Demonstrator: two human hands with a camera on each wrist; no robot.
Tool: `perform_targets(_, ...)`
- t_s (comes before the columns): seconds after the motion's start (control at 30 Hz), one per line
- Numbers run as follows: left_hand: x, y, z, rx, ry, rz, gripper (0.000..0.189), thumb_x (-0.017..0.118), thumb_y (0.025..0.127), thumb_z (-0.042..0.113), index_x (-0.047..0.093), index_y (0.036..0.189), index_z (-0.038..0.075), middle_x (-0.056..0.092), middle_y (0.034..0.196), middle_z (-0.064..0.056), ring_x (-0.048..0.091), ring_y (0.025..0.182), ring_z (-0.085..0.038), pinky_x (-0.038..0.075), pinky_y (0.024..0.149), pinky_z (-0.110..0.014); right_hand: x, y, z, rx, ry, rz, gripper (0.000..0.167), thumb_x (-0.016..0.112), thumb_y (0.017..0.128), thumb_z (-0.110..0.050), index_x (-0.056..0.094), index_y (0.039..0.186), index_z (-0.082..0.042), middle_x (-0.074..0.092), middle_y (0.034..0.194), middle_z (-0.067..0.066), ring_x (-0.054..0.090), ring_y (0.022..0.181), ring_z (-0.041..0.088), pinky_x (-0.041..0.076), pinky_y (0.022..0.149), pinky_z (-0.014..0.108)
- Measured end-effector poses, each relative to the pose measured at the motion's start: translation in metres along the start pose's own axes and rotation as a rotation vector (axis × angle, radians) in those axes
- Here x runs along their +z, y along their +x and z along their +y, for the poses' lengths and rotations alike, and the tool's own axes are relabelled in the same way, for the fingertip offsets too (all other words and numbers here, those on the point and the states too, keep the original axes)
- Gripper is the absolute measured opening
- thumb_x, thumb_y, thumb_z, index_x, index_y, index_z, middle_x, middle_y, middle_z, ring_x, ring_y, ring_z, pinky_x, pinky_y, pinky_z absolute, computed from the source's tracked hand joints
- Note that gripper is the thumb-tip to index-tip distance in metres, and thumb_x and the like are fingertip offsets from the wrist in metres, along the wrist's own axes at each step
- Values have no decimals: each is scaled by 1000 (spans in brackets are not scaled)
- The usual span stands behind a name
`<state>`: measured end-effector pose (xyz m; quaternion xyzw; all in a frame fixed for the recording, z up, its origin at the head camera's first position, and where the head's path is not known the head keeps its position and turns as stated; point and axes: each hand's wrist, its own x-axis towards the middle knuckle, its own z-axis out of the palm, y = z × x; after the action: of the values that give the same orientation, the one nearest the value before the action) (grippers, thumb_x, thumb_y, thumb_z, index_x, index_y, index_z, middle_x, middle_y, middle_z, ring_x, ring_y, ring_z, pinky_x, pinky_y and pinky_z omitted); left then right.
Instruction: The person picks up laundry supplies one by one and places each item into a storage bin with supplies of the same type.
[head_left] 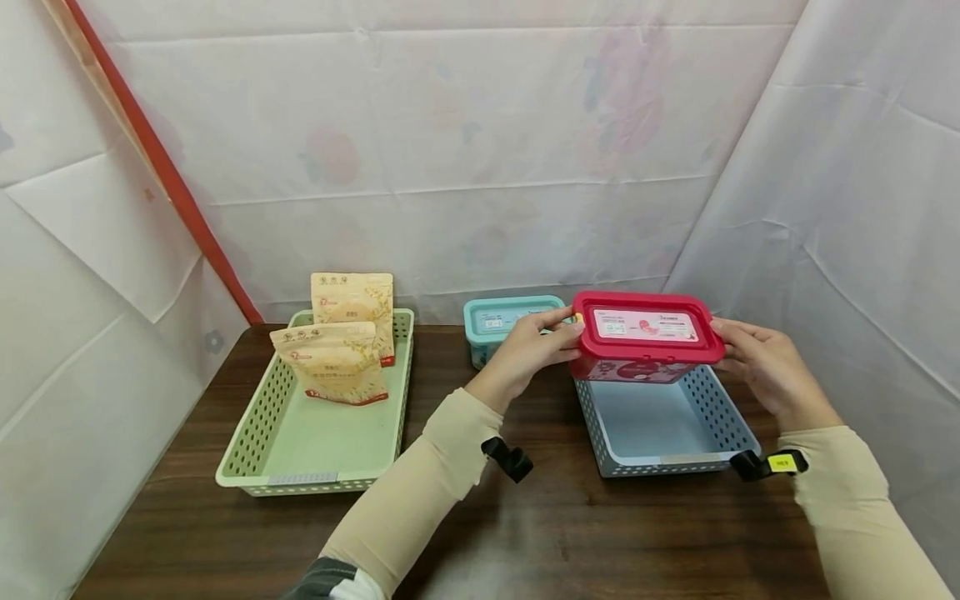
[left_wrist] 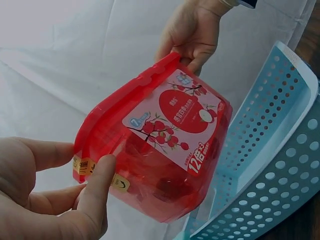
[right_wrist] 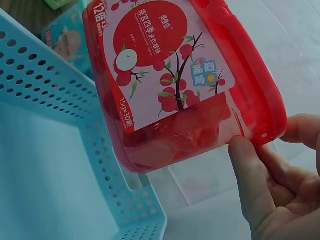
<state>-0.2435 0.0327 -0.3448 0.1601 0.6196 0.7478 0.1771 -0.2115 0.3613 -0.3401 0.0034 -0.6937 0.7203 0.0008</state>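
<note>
Both hands hold up a red lidded tub of laundry pods (head_left: 647, 337) above the back of a blue perforated basket (head_left: 660, 421). At its left end, my left hand (head_left: 528, 350) grips the lid's edge; in the left wrist view the thumb and fingers (left_wrist: 97, 187) pinch that corner. My right hand (head_left: 772, 371) grips the opposite end, its thumb (right_wrist: 247, 175) against the tub's side below the lid. A printed fruit label (right_wrist: 155, 55) covers the tub's front. Behind my left hand a turquoise lidded tub (head_left: 487, 321) stands on the table, partly hidden.
To the left, a green perforated basket (head_left: 330, 446) holds two upright yellow pouches (head_left: 337, 362) (head_left: 360, 300) towards its back. Everything stands on a dark wooden table (head_left: 555, 533). White sheeting (head_left: 465, 167) closes off the back and both sides.
</note>
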Motion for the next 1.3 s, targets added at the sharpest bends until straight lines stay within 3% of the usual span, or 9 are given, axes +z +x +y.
perform_targets(0.43, 6, 17, -3, -50, -18, 11, 56, 62, 102, 15, 41, 153, 6, 60, 122, -12, 65, 113, -23, 55, 92, -36, -9, 4, 1, -6, 44, 2, 23, 60, 103, -15, 79, 96, -25, 74, 95, -7, 68, 76, 8, 58, 70, 21)
perform_targets(0.53, 6, 24, -5, -57, -31, 27, 56, 62, 102, 16, 42, 152, 6, 60, 123, -11, 65, 113, -22, 55, 93, -37, -7, 7, 0, 1, 3, 28, 16, 62, 101, -18, 75, 111, -18, 71, 98, -9, 65, 78, 8, 57, 72, 20)
perform_targets(0.63, 6, 30, -6, -61, -42, 40, 55, 62, 102, 16, 43, 152, 6, 60, 125, -10, 64, 114, -21, 54, 94, -37, -5, 12, -2, 16, -59, 54, 45, 64, 100, -23, 56, 139, -1, 68, 100, -12, 63, 81, 7, 56, 75, 18)
perform_targets(0.73, 7, 33, -5, -64, -42, 47, 54, 62, 102, 17, 43, 152, 6, 61, 127, -9, 64, 115, -20, 54, 94, -36, -3, 16, -4, 30, -100, 66, 73, 64, 100, -26, 29, 151, 14, 66, 99, -14, 63, 82, 6, 55, 75, 17)
perform_targets(0.97, 9, 40, -5, -64, -25, 67, 56, 62, 102, 18, 42, 153, 6, 61, 127, -10, 65, 113, -20, 53, 96, -39, -5, 23, -3, 59, -124, 87, 77, 64, 100, -28, 25, 152, 14, 64, 99, -14, 63, 82, 4, 56, 74, 16)
perform_targets(1.03, 10, 43, -8, -66, -30, 76, 56, 61, 102, 17, 41, 153, 5, 60, 130, -11, 64, 114, -20, 53, 96, -39, -6, 26, -2, 64, -175, 93, 75, 62, 101, -30, 26, 152, 12, 62, 107, -9, 64, 83, 3, 55, 75, 16)
perform_targets(1.2, 14, 50, -18, -87, -48, 104, 54, 60, 103, 14, 41, 152, 4, 56, 136, -13, 64, 116, -22, 53, 95, -36, -7, 35, 4, 90, -366, 98, 69, 53, 105, -35, 28, 154, 7, 42, 145, 25, 60, 85, -4, 53, 79, 14)
perform_targets(1.3, 16, 54, -24, -94, -47, 133, 53, 61, 102, 15, 44, 151, 4, 57, 135, -13, 64, 114, -21, 54, 94, -35, -8, 39, 10, 116, -408, 95, 68, 50, 105, -36, 27, 155, 5, 28, 154, 32, 58, 86, -4, 52, 82, 14)
